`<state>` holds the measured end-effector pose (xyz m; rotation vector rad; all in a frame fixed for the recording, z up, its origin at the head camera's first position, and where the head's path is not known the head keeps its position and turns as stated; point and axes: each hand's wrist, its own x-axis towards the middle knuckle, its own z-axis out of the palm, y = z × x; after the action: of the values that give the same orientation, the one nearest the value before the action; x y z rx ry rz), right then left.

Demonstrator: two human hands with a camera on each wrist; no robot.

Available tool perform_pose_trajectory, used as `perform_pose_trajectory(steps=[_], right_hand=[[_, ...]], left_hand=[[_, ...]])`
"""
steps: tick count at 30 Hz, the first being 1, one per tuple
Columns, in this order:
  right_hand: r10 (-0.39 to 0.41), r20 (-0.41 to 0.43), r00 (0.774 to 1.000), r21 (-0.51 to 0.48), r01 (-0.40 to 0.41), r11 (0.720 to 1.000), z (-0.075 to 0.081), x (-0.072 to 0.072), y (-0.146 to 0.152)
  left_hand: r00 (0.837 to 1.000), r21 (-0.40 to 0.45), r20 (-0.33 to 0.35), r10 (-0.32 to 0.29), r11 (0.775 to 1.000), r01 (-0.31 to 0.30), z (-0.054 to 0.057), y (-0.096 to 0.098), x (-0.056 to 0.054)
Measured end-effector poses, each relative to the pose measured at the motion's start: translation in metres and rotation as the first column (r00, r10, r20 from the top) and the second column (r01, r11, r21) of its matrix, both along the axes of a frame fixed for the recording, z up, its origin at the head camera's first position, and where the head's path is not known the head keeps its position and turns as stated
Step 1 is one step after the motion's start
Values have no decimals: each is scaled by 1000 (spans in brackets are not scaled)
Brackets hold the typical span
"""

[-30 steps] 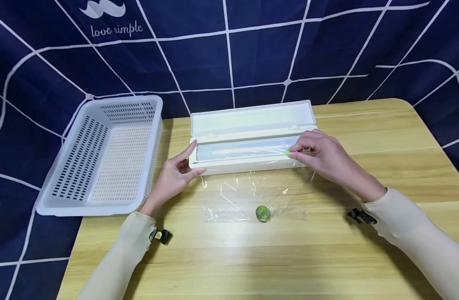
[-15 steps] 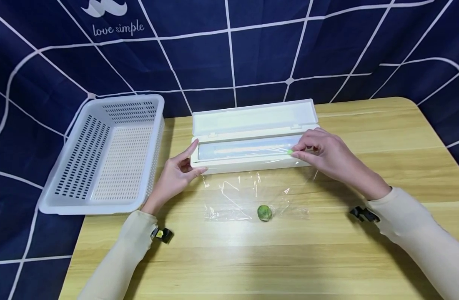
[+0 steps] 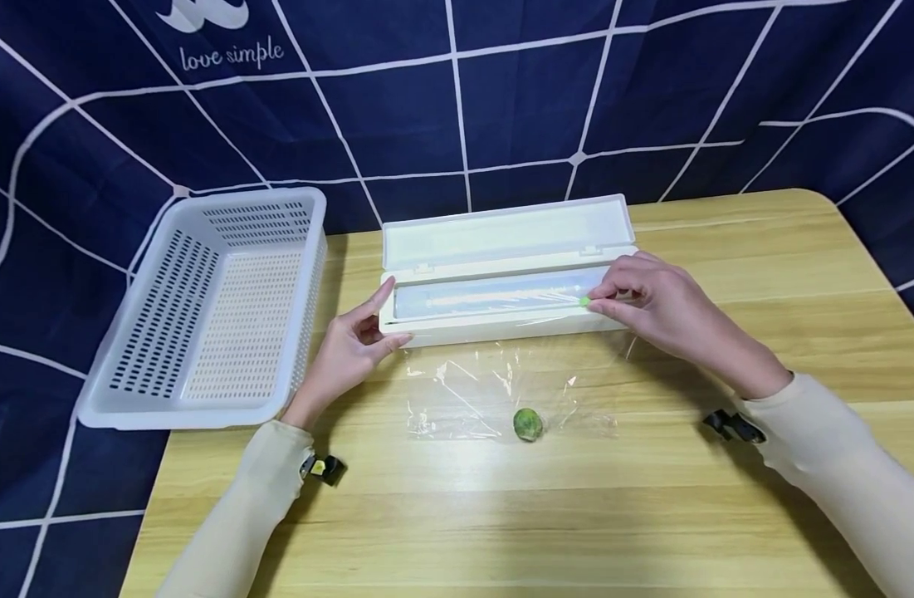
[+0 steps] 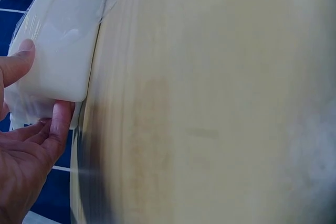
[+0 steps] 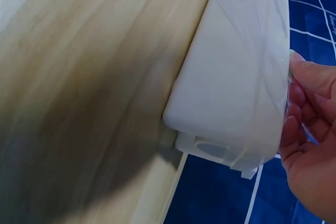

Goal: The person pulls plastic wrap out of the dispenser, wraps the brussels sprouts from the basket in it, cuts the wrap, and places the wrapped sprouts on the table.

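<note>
A long white cling film dispenser point(image 3: 501, 328) lies on the table with its lid point(image 3: 505, 234) tipped back and a roll inside. My left hand point(image 3: 344, 345) grips its left end, thumb on the front and fingers at the end, as the left wrist view also shows. With thumb and forefinger my right hand point(image 3: 654, 307) pinches the small green slide cutter point(image 3: 584, 302) along the front edge, near the right end. A clear sheet of cling film point(image 3: 457, 399) stretches from the dispenser toward me. At its near edge sits a small round green fruit, like a lime point(image 3: 527, 424).
To the left stands a white perforated plastic basket point(image 3: 307, 274), its near corner close to my left wrist. The wooden table point(image 3: 427, 531) ends at a dark blue cloth point(image 3: 531, 108) with white lines behind it.
My right hand has slid the green cutter a little to the right along the dispenser. The left hand keeps its grip, and the fruit stays in place.
</note>
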<state>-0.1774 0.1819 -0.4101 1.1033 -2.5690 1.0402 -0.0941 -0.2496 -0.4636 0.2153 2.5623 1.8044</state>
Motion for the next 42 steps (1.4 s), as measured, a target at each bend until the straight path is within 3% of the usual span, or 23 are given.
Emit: perform_pose_trajectory(steps=[27, 42], right_hand=[[-84, 5, 996, 54, 84, 995, 3, 1, 40], [-64, -27, 998, 54, 66, 996, 3, -6, 55]], left_hand=[[1000, -16, -10, -13, 1000, 13, -4, 1, 1], [1000, -2, -2, -1, 1000, 1, 0, 1, 1]])
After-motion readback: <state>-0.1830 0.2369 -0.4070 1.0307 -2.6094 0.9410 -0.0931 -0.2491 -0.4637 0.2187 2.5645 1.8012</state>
